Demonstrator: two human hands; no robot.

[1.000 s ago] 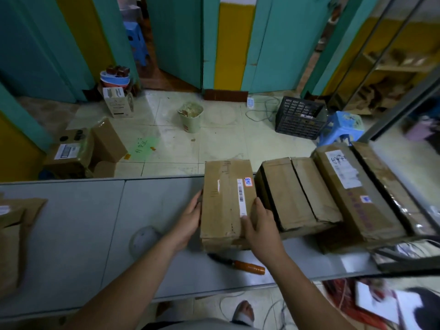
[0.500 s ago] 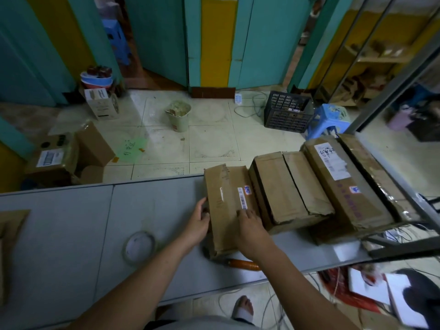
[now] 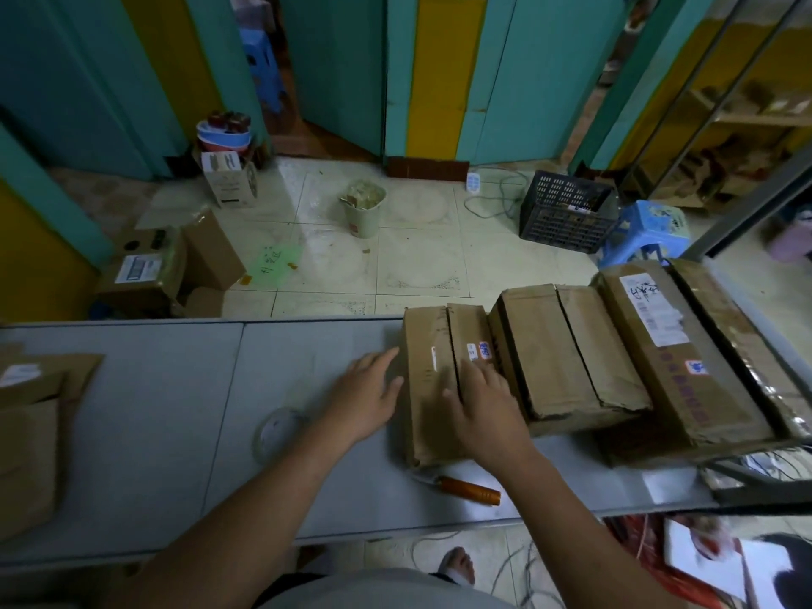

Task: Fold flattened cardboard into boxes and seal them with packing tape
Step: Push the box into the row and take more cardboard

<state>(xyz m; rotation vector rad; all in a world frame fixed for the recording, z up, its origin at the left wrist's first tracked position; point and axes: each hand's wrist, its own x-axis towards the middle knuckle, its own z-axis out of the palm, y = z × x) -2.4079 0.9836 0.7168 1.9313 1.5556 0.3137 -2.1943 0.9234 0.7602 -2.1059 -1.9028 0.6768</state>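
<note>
On a smooth grey table [image 3: 132,410] before teal-and-yellow doors, the left hand [image 3: 367,400] lies flat with fingers spread beside a rectangular, creased cardboard box [image 3: 428,389], while the right hand [image 3: 485,402] presses open-fingered on its top.

No text fully legible. White shipping label [image 3: 652,310] on large box [image 3: 698,410]: print plus handwriting, too blurred. Orange-blue sticker [image 3: 484,350] on near box [image 3: 428,410]: unreadable (similar one on the large box). Green paper [image 3: 276,262] on floor: scrawl, unclear. White label [image 3: 138,268] on floor carton [image 3: 145,294]: blurred.
</note>
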